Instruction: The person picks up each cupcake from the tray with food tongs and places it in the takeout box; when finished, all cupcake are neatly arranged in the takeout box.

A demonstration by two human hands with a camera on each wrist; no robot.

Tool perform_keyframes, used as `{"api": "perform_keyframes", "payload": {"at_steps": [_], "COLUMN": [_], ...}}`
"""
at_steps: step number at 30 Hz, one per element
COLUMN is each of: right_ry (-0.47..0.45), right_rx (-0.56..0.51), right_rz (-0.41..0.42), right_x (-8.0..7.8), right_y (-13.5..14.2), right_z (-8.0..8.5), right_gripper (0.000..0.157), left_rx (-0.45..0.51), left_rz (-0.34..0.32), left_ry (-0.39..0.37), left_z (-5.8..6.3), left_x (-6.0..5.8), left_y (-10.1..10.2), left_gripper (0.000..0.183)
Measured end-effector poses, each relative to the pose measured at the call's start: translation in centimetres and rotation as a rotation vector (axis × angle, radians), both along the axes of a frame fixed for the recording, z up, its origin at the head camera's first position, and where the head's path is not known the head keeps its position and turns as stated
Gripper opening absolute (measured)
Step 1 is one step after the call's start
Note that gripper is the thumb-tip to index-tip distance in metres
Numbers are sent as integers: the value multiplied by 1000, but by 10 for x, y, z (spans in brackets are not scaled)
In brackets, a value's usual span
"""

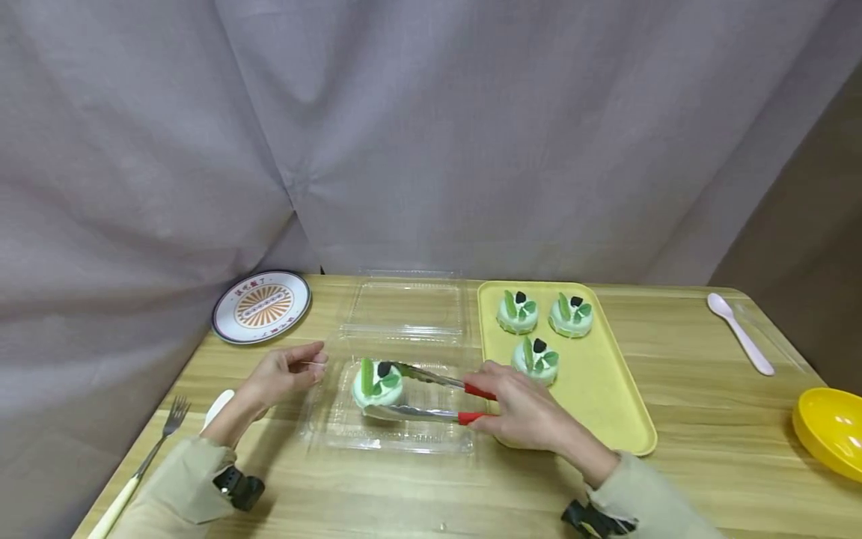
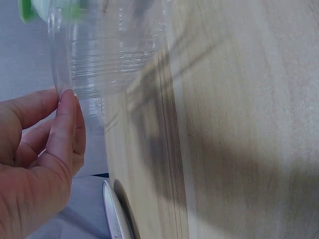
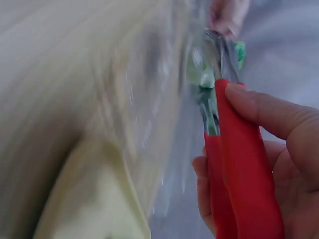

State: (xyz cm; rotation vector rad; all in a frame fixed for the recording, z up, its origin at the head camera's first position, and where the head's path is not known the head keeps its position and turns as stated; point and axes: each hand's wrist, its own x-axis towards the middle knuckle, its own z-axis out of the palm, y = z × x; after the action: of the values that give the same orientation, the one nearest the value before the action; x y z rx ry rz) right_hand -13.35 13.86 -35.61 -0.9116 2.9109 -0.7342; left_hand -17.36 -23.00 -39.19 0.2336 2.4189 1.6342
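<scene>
- Left hand [image 1: 284, 379]: fingers pinch clear box [image 1: 431, 446] rim; a slip could let box slide.
- Cake [image 1: 374, 386]: over box base, contact unclear; oversqueezing could dent it. Round, pale green, leaves, dark berry.
- Tongs [image 1: 426, 412]: tips flank cake.
- Right hand [image 1: 524, 410]: fingers around red handles.

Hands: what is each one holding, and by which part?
The right hand grips the tongs, which flank a green cake, by their red handles; the left hand pinches the clear container by its rim.
</scene>
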Motion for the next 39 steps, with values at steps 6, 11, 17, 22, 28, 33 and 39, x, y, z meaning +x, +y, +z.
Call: {"api": "perform_keyframes", "payload": {"at_steps": [6, 11, 17, 22, 28, 33, 39], "right_ry": [53, 61, 59, 73, 31, -33, -88], "right_rx": [89, 123, 159, 168, 195, 192, 66], "right_rz": [-20, -23, -10, 15, 33, 31, 80], "right_x": [-3, -1, 2, 5, 3, 0, -6], "right_y": [-29, -41, -54, -60, -61, -58, -29], "right_z": [0, 8, 4, 2, 8, 13, 21], "right_gripper": [52, 53, 49, 46, 45, 50, 59], "left_rx": [-11, 2, 9, 12, 2, -7, -5], "left_rz": [13, 27, 38, 47, 54, 62, 64], "left_ry": [14, 15, -4, -2, 13, 13, 6], "left_z": [1, 2, 0, -1, -1, -1, -1], "left_x": [-1, 0, 0, 0, 0, 1, 2], "left_y": [1, 2, 2, 3, 3, 3, 2], "left_gripper": [57, 57, 57, 57, 56, 55, 56]}}
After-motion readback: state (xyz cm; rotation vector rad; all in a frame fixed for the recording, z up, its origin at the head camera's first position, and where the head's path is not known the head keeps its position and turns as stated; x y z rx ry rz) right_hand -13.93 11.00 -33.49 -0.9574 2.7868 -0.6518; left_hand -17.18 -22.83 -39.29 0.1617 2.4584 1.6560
